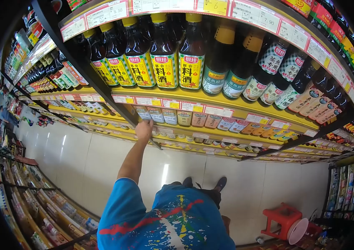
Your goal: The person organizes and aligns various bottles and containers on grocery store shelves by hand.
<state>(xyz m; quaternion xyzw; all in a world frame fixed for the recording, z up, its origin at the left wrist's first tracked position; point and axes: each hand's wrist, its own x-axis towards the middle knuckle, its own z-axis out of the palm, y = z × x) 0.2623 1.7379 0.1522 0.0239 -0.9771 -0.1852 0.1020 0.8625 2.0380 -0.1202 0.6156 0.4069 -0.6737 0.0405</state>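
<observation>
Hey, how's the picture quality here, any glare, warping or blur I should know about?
Head view: strong fisheye warping, bowing the upper price strip and leaving black corners; head view again: streaks of glare on the pale floor; also in the head view: large yellow labels look sharp, but the left hand is too small to judge its grip.

At the top left of the frame, a white, red-edged paper price tag [112,13] read 9.50; a yellow paper tag [215,7] at top centre showed 6. Toward the upper right, a white price tag [257,18] read 7.90. Dark glass bottles with yellow caps [163,54], upper centre, bore 厨邦 on red and 宴会料酒 on yellow labels. Right of them, dark bottles with black-and-white checked neck labels [272,57] read 蒸鱼专用. Most lower-shelf print was too small.
</observation>
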